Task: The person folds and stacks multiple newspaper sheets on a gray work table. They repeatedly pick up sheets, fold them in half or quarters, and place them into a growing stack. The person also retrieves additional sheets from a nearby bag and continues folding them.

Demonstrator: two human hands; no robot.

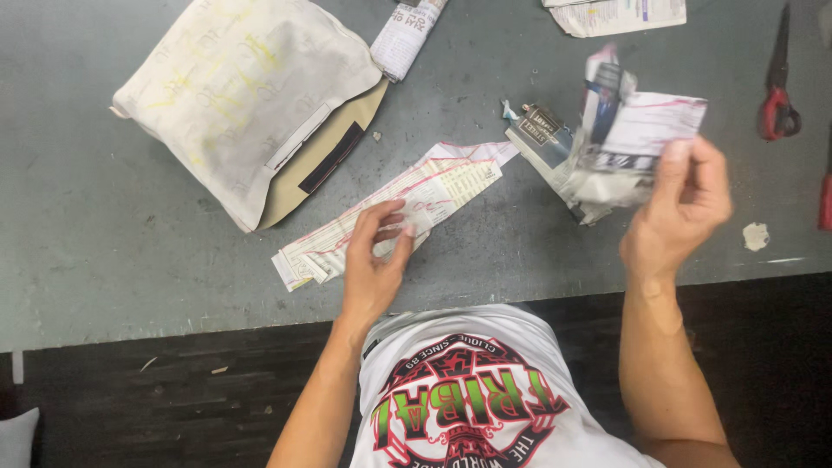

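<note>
Paper strip (pixel 394 208) near table (pixel 130 260) front edge is pinched at its middle by left hand (pixel 374 260); long axis runs up-right. Crumpled paper (pixel 620 143) is gripped by right hand (pixel 685 204).

left hand (pixel 374 260) fingers curled, right hand (pixel 685 195) raised, pinching

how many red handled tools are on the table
2, both at the table's right edge: red-handled scissors at the upper right, and a red handle just below, mostly out of frame. More may lie beyond view.
</note>
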